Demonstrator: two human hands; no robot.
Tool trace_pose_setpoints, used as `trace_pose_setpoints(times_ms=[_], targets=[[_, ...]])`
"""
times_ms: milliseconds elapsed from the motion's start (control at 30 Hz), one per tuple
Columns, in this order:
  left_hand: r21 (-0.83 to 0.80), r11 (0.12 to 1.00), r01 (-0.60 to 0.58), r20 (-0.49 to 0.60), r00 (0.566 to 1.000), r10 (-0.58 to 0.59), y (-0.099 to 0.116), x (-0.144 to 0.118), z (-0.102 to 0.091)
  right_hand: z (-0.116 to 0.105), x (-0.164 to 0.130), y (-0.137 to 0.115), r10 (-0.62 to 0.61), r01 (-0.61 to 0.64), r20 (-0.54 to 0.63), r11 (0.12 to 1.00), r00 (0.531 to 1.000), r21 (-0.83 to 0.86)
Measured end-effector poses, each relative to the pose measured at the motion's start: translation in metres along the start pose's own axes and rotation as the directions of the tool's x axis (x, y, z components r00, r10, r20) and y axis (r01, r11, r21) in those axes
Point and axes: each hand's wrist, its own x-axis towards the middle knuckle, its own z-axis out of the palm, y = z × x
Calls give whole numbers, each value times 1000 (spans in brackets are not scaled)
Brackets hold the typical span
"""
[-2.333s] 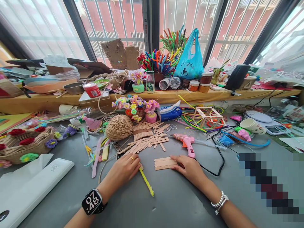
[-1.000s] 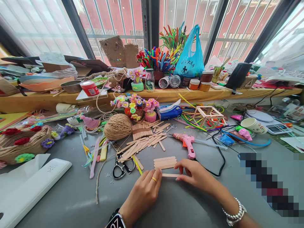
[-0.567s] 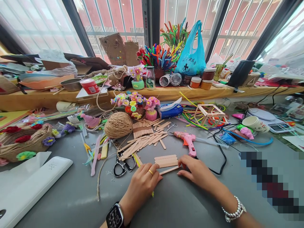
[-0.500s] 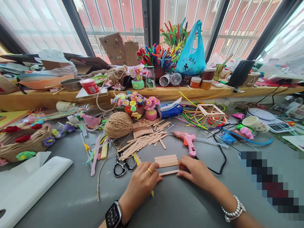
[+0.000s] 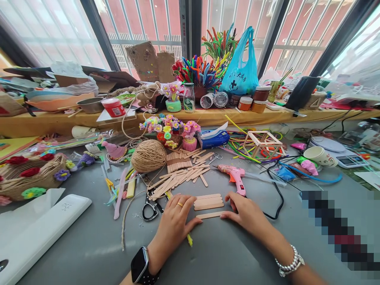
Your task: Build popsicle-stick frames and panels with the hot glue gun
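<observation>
Several craft sticks (image 5: 208, 202) lie side by side in a flat row in front of me. A single craft stick (image 5: 210, 215) rests on the table just on my side of that row, with a gap between. My left hand (image 5: 175, 215) is open, its thumb tip at the single stick's left end and its index finger by the row's left edge. On the other side my right hand (image 5: 247, 211) is also open, thumb at the stick's right end, other fingers curled near the row's right edge. A yellow strip (image 5: 189, 240) pokes out beneath my left hand.
Behind the row are loose craft sticks (image 5: 175, 182), a twine ball (image 5: 149, 155) and a pink glue gun (image 5: 234, 176) with a black cord. Scissors (image 5: 149, 211) lie left of my left hand; a white power bank (image 5: 56, 233) is further left. A stick frame (image 5: 263, 144) stands back right.
My fingers and thumbs have parted from their closed grip at the single stick's ends. The stick has tipped from its edge onto its flat side, and more of the row shows.
</observation>
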Motion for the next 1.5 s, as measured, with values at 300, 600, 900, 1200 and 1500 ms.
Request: trace_pose_setpoints(times_ms=[300, 600, 900, 1200, 1500], targets=[[-249, 964, 90, 115, 991, -63, 0, -6, 8, 7, 0, -1, -35, 35, -3, 998, 999, -43], [-173, 981, 88, 133, 989, -66, 0, -4, 9, 5, 1, -4, -42, 45, 30, 994, 999, -102], [-127, 989, 71, 124, 991, -55, 1, -2, 8, 7, 2, -3, -48, 48, -6, 998, 999, -49], [-114, 993, -11, 116, 993, 25, -1, 1, 11, 8, 3, -3, -47, 46, -13, 999, 999, -27], [-75, 995, -69, 124, 989, 78, -4, 0, 14, 11, 4, -1, -47, 47, -5, 996, 999, -77]])
